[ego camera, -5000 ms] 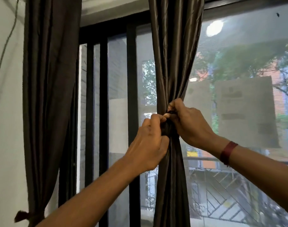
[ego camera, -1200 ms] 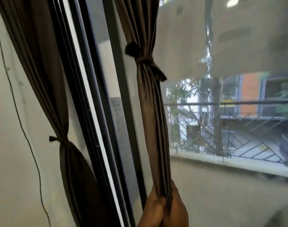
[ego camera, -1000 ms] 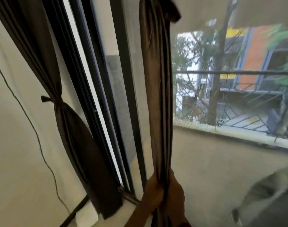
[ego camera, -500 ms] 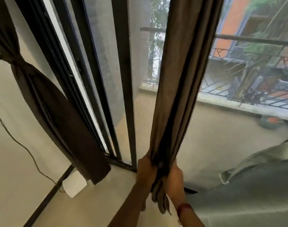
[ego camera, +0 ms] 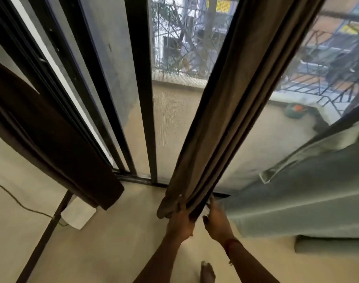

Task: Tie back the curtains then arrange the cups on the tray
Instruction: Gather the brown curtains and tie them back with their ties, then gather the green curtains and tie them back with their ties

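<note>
I am looking down at the bottom of the middle brown curtain (ego camera: 225,119), which hangs gathered in front of the window. My left hand (ego camera: 179,223) grips the bunched lower hem from below. My right hand (ego camera: 215,219) is just right of it and pinches the curtain's right edge between thumb and fingers. The tie higher up on this curtain is out of frame. A second, darker curtain (ego camera: 52,144) hangs at the left by the wall. No cups or tray are in view.
Black window bars (ego camera: 144,99) and a floor track stand behind the curtains. A grey-green covered piece of furniture (ego camera: 307,190) fills the right. A white box (ego camera: 78,213), a thin cable (ego camera: 15,199) and a black floor strip (ego camera: 44,237) lie at left. My foot (ego camera: 208,272) is below.
Five seconds ago both hands worked at the tie on the middle curtain. Since then they have slid down the fabric to its hem, and the camera has tilted down to the floor.
</note>
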